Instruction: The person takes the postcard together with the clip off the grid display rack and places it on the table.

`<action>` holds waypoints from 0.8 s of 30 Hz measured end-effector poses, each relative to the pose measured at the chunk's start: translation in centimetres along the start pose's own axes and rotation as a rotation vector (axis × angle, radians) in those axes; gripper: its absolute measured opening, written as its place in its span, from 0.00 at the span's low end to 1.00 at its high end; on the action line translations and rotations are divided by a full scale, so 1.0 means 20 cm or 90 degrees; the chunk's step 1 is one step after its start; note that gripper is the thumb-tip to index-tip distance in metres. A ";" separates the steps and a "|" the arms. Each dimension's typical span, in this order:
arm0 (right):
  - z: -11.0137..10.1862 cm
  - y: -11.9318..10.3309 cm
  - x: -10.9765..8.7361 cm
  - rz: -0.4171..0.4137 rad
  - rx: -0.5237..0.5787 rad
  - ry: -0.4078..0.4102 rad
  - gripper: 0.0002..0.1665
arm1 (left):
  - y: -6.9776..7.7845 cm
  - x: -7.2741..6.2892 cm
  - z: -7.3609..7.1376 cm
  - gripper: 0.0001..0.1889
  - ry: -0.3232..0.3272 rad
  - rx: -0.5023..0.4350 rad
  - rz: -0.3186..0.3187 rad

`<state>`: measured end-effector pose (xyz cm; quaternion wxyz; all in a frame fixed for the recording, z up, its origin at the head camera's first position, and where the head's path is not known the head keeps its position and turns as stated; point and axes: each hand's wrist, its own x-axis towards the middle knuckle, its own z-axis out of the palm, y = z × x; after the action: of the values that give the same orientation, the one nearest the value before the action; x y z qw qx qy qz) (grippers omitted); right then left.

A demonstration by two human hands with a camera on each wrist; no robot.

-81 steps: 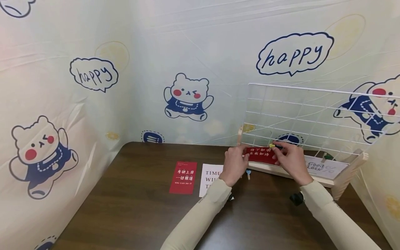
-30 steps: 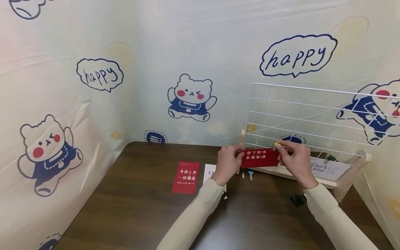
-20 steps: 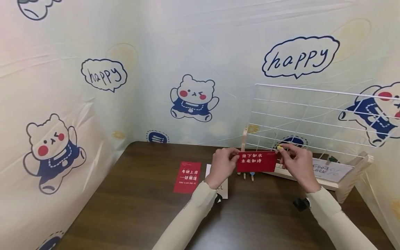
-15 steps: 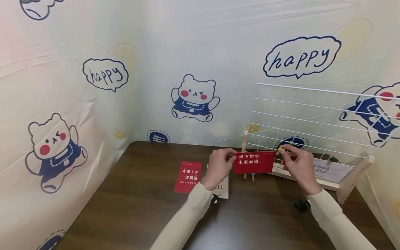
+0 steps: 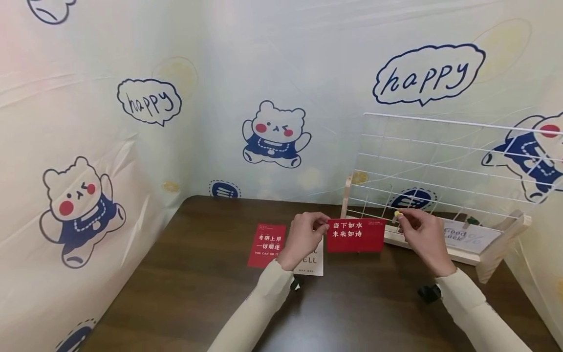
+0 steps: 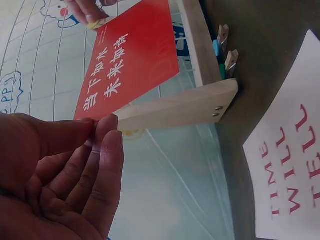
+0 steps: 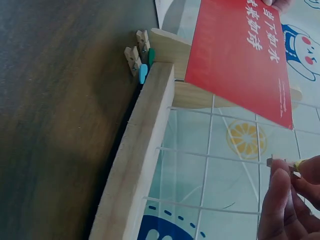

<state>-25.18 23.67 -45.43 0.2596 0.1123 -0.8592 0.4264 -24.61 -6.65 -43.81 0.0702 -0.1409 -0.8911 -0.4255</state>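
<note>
My left hand (image 5: 304,235) pinches the upper left corner of a red card (image 5: 355,235) with white characters, held up in front of the wire grid (image 5: 422,161). In the left wrist view, thumb and fingertips meet at the card's corner (image 6: 135,55). My right hand (image 5: 423,235) pinches a small wooden clothespin (image 5: 396,216) with a yellow top, just right of the card. The right wrist view shows a gap between this clothespin (image 7: 280,164) and the card's edge. A white "Good Luck" card (image 5: 467,236) hangs at the grid's lower right, with a dark green clip above it.
Another red card (image 5: 266,245) and a white card (image 5: 313,264) lie on the brown table (image 5: 198,288), left of the grid. Two small clothespins (image 7: 134,61), blue and green topped, lie by the grid's wooden base (image 7: 135,150). Patterned cloth surrounds the table.
The red card has come away from the grid, moving left and toward me in my left hand. My right hand, with the clothespin, has parted from the card's right edge.
</note>
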 end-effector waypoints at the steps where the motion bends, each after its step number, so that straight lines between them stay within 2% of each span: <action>1: 0.00 0.00 0.00 0.003 0.000 -0.006 0.10 | 0.00 0.00 0.00 0.10 -0.003 -0.002 -0.004; 7: 0.00 0.02 0.00 0.011 0.005 -0.037 0.11 | -0.02 -0.02 0.01 0.11 -0.036 -0.016 -0.034; 11: 0.01 0.03 -0.01 0.017 0.021 -0.059 0.10 | -0.04 -0.04 0.03 0.09 -0.063 -0.025 -0.037; 16: 0.01 0.05 -0.03 0.054 0.025 -0.102 0.06 | -0.06 -0.07 0.07 0.08 -0.092 -0.040 -0.040; 24: 0.02 0.07 -0.04 0.084 0.019 -0.159 0.06 | -0.07 -0.10 0.11 0.07 -0.123 -0.039 -0.055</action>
<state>-25.19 24.19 -46.98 0.1201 0.1113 -0.8840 0.4379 -23.18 -6.29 -46.73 -0.0390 -0.1446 -0.8857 -0.4395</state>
